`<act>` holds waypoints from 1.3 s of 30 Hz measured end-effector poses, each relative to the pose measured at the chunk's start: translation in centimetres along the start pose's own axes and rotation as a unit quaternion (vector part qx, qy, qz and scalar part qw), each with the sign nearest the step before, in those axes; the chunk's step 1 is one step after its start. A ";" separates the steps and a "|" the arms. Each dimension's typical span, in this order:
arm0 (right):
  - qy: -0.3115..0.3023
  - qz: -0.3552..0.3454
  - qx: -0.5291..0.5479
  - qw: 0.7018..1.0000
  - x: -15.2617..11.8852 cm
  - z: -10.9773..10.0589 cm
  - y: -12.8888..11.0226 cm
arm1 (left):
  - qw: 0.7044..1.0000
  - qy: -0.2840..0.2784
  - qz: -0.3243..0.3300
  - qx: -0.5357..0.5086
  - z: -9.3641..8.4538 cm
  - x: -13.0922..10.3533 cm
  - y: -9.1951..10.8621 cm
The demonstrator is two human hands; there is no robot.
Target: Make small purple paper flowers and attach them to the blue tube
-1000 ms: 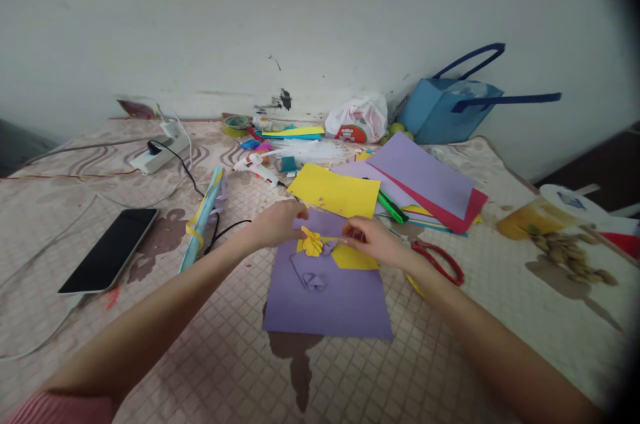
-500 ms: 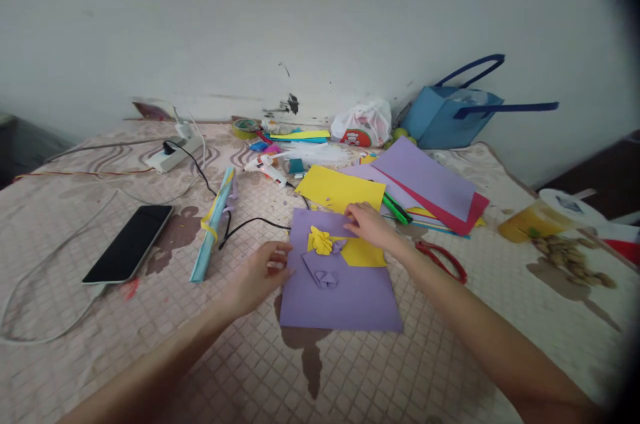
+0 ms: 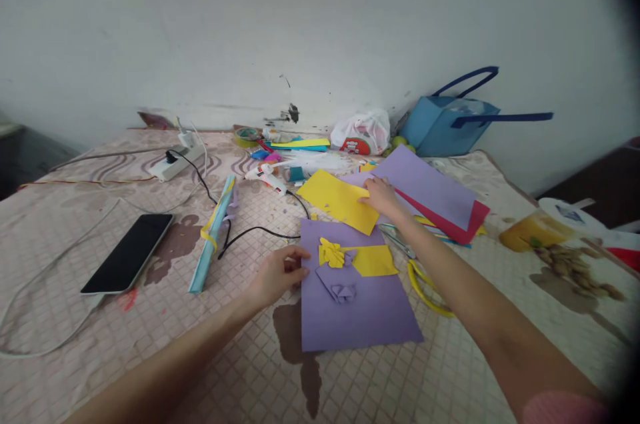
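A purple sheet (image 3: 360, 324) lies on the patterned tablecloth, with a yellow paper flower (image 3: 331, 253), folded purple pieces (image 3: 344, 293) and a yellow strip (image 3: 377, 261) on it. My left hand (image 3: 281, 274) touches the sheet's left edge, thumb and fingers curled around that edge. Farther back, my right hand (image 3: 384, 196) has its fingertips on the right edge of a yellow sheet (image 3: 340, 201), pinching it. Yellow-handled scissors (image 3: 425, 291) lie beneath my right forearm.
Purple and red sheets (image 3: 435, 184) are stacked at the right. A glue gun (image 3: 267, 179) with a black cord lies behind. A phone (image 3: 129, 254) and light blue strip (image 3: 213, 237) are left; a cup (image 3: 535, 231) is right.
My right hand has moved from the purple sheet back to the yellow sheet, whose right side has shifted nearer. The purple sheet sits slightly farther right. Yellow scissors show where red ones were.
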State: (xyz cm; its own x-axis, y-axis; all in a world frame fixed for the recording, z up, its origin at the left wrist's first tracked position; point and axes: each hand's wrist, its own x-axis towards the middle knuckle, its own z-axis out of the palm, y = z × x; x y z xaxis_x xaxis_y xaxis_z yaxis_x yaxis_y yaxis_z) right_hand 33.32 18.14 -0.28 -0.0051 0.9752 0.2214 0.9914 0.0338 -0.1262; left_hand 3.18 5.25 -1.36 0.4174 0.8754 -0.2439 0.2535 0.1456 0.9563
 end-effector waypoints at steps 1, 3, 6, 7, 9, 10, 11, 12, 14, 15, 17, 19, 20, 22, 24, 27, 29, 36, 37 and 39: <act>-0.002 0.005 0.003 1.000 0.5 0.2 0.3 | 1.000 -0.002 0.000 0.002 0.0 0.1 0.1; -0.003 0.014 0.015 1.000 1.4 0.3 1.2 | 1.000 0.007 0.022 0.021 0.0 0.3 0.2; 0.017 0.047 0.031 0.998 2.5 -0.7 3.3 | 0.996 0.021 0.064 0.055 -0.4 1.1 0.4; 0.029 0.065 0.033 0.997 2.7 -1.3 4.3 | 0.995 0.022 0.073 0.065 -0.6 1.5 0.5; 0.053 0.101 0.031 0.993 2.7 -2.7 6.5 | 0.993 0.022 0.086 0.080 -0.9 2.4 0.9; 0.066 0.115 0.029 0.991 2.5 -3.3 7.6 | 0.992 0.023 0.090 0.086 -1.1 2.9 1.1; 0.081 0.127 0.026 0.988 2.1 -3.9 8.5 | 0.992 0.021 0.090 0.090 -1.3 3.2 1.3; 0.097 0.134 0.024 0.986 1.4 -4.4 9.3 | 0.992 0.017 0.087 0.089 -1.5 3.5 1.6; 0.113 0.126 0.025 0.985 -0.4 -4.9 10.2 | 0.993 0.022 0.072 0.089 -2.1 3.7 2.1; 0.108 0.111 0.030 0.987 -1.5 -4.9 10.3 | 0.993 0.027 0.068 0.088 -2.4 3.7 2.3; 0.068 0.067 0.049 0.994 -4.0 -4.3 10.0 | 0.994 0.037 0.057 0.084 -3.2 3.3 2.7; 0.024 0.026 0.063 0.997 -6.2 -3.2 9.3 | 0.997 0.037 0.033 0.065 -3.8 2.9 2.9; 0.011 0.014 0.065 0.998 -7.1 -2.6 9.0 | 0.997 0.039 0.025 0.057 -4.0 2.7 3.0; 0.005 0.010 0.060 0.998 -8.0 -1.7 8.5 | 0.998 0.042 0.015 0.048 -4.2 2.3 2.9; 0.018 0.020 0.049 0.998 -8.1 -1.3 8.3 | 0.998 0.045 0.008 0.042 -4.2 2.1 2.7; 0.051 0.034 0.035 0.998 -7.9 -2.1 8.2 | 0.998 0.051 0.000 0.044 -4.0 1.9 2.2; 0.056 0.031 0.033 0.997 -8.9 -3.2 8.0 | 0.997 0.057 0.002 0.059 -3.9 1.8 1.9; -0.094 0.018 0.077 0.992 -18.8 -4.8 7.5 | 0.993 0.015 0.023 0.117 -3.3 1.7 1.3; -0.082 0.027 0.081 0.993 -19.7 -4.8 7.4 | 0.992 0.008 0.027 0.126 -3.1 1.6 1.2; -0.068 0.029 0.093 0.993 -20.9 -4.8 7.3 | 0.990 0.005 0.034 0.137 -2.9 1.5 1.1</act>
State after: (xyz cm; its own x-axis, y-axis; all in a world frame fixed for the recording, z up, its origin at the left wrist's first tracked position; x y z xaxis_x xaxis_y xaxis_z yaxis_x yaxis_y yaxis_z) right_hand 41.28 -3.08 -1.20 0.0217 0.9968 0.0766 0.9491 0.0036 -0.3149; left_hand 1.52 8.11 -0.24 0.4334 0.8837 -0.1770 0.4521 -0.0432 0.8909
